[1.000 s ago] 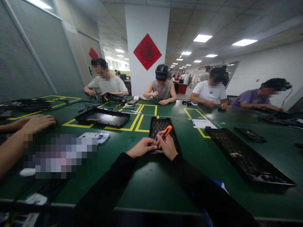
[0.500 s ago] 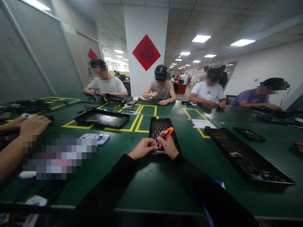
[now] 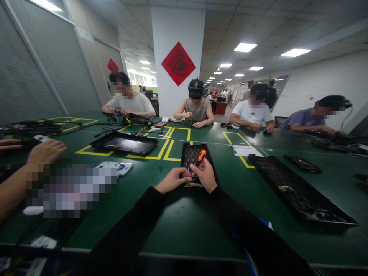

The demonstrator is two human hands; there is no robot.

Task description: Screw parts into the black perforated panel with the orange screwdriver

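In front of me on the green table [image 3: 178,226] lies a black plastic keyboard shell [image 3: 196,151] with rows of small bumps inside. My right hand [image 3: 207,177] is closed round a screwdriver [image 3: 202,155] with an orange and black handle, its lower end pointing down into the shell's near part. My left hand [image 3: 174,180] rests at the shell's near left edge. Its thumb and fingertips are bent together close to the screwdriver's lower end; whatever they pinch is too small to make out. A pale strip [image 3: 193,184] shows at the near end of the shell.
To the right lies a long black keyboard shell [image 3: 299,191] and a smaller black piece [image 3: 302,163]. A black tray-like cover [image 3: 125,143] sits to the left, with cables [image 3: 34,128] beyond it. Another person's hand [image 3: 47,153] works at the left. Several people sit opposite.
The screwdriver handle has tipped left and more upright in my right hand, whose fingers have shifted on it. My left hand has barely moved. The person's hand at the left has shifted slightly right.
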